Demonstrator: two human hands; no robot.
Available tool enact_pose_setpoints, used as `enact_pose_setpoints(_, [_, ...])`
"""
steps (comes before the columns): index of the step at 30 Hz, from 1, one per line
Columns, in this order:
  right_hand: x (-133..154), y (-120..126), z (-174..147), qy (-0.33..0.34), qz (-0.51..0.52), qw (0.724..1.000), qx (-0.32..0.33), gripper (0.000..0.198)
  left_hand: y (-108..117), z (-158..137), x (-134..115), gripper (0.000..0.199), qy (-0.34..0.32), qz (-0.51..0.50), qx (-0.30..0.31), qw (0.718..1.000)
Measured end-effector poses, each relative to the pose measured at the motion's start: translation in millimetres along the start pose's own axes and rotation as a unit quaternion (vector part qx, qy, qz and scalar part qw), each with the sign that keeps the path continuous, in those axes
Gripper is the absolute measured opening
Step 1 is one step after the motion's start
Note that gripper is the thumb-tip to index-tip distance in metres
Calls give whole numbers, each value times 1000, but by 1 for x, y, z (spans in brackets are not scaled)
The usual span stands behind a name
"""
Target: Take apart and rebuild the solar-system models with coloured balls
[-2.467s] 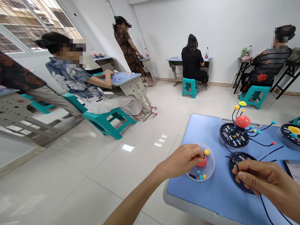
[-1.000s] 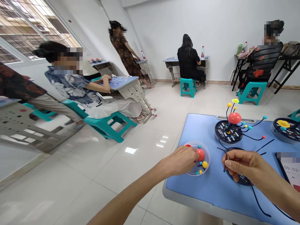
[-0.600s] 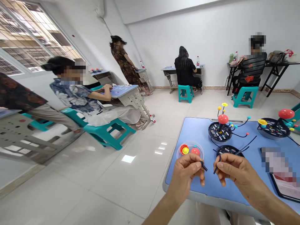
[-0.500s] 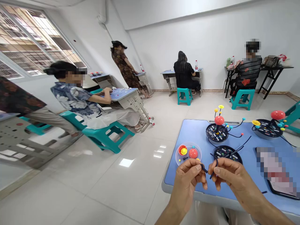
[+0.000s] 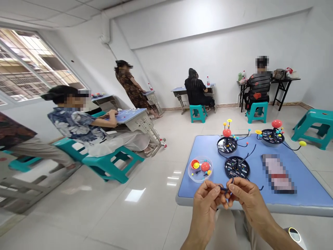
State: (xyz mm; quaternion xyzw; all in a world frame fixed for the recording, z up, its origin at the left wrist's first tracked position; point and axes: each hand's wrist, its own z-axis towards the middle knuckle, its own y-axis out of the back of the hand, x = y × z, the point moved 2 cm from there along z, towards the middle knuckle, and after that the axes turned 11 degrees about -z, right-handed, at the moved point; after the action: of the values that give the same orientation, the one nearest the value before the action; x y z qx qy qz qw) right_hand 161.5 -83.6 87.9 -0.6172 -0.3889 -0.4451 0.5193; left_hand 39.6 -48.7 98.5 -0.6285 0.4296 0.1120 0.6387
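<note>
Above the near edge of the blue tabletop (image 5: 186, 191), my left hand (image 5: 206, 205) pinches a short dark rod (image 5: 222, 189). My right hand (image 5: 247, 196) is closed on a thin curved dark rod (image 5: 232, 180). The two rods meet or nearly meet between my fingertips; fingers hide the exact contact. Just beyond my hands lies a round black base (image 5: 234, 169) with thin curved arms rising from it. To its left, a clear round tub (image 5: 190, 177) contains a red ball (image 5: 205, 167), a yellow cup-shaped piece (image 5: 196, 165) and smaller coloured parts.
Two planet models (image 5: 227, 146) (image 5: 273, 137) stand toward the back of the table. A pixelated phone (image 5: 278, 173) lies at the right, and another dark rod (image 5: 261, 188) near my right hand. Several people sit or stand at other desks; a teal stool (image 5: 316, 121) is at right.
The rods in my hands have come closer together, and my right hand has moved left toward my left. The view has shifted, showing more of the table's right side.
</note>
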Motion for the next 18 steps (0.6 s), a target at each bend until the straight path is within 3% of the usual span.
enact_pose_setpoints(7, [-4, 0, -11, 9, 18, 1000, -2, 32, 5, -8, 10, 33, -38, 115, 10, 993])
enact_pose_setpoints(13, [-4, 11, -21, 21, 49, 997, -61, 31, 6, -15, 12, 26, -81, 162, -17, 983])
enact_pose_setpoints(18, [-2, 16, -26, 62, 40, 996, -53, 22, -1, -23, 15, 24, -111, 187, -2, 976])
